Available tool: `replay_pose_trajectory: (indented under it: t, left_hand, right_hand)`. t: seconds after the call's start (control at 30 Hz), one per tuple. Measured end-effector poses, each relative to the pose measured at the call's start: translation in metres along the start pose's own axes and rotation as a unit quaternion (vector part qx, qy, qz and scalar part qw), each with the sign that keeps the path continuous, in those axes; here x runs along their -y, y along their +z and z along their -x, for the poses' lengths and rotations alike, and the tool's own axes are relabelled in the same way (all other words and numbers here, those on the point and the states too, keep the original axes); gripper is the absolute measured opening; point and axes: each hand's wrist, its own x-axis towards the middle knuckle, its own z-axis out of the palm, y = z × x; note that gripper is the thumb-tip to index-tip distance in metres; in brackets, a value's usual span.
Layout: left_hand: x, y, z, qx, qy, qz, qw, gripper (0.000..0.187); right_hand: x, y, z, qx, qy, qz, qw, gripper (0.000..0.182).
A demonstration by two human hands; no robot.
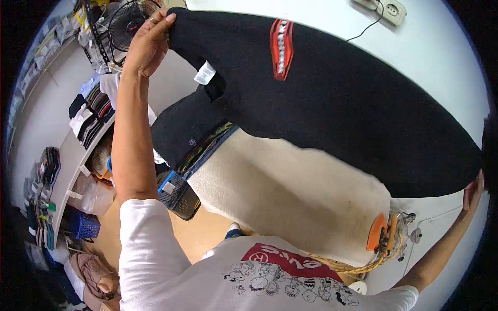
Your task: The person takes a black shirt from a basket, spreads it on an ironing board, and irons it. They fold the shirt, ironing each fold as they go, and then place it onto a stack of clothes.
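A black T-shirt (pixel 332 103) with a red-and-white printed patch (pixel 281 49) is stretched out in the air between both hands. At the upper left, my left hand (pixel 152 41) pinches one corner of the cloth. Far to the right, my right hand (pixel 473 193) grips the opposite end, its fingers partly hidden by the fabric. A white label (pixel 205 72) shows near the collar. Under the shirt lies a cream-covered ironing board (pixel 290 192), with folded dark garments (pixel 192 135) stacked at its left end.
An orange iron (pixel 377 233) rests at the board's right end beside a coiled yellow cord (pixel 363 267). Stacked clothes (pixel 93 111) sit on a left shelf, near a fan (pixel 132 23). Baskets (pixel 179 197) stand beneath. A wall socket (pixel 393 11) is at the upper right.
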Motion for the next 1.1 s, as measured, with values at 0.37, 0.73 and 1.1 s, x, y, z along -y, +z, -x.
replay_pose_trajectory:
  t: [0.37,0.73,1.1]
  left_hand:
    - [0.107,-0.022,-0.022,-0.06,-0.175,-0.067,0.981,0.018]
    - [0.087,-0.023,-0.128,-0.114,-0.037,0.015,0.993,0.023]
    - [0.084,-0.001,0.147,-0.148,-0.153,-0.226,0.951,0.015]
  right_hand:
    - [-0.05,0.094,0.0,0.031,0.094,-0.003,0.995,0.051]
    - [0.002,0.091,-0.034,-0.083,0.025,0.11,0.99,0.059]
    - [-0.112,0.02,0.148,0.002,0.227,0.165,0.96,0.042]
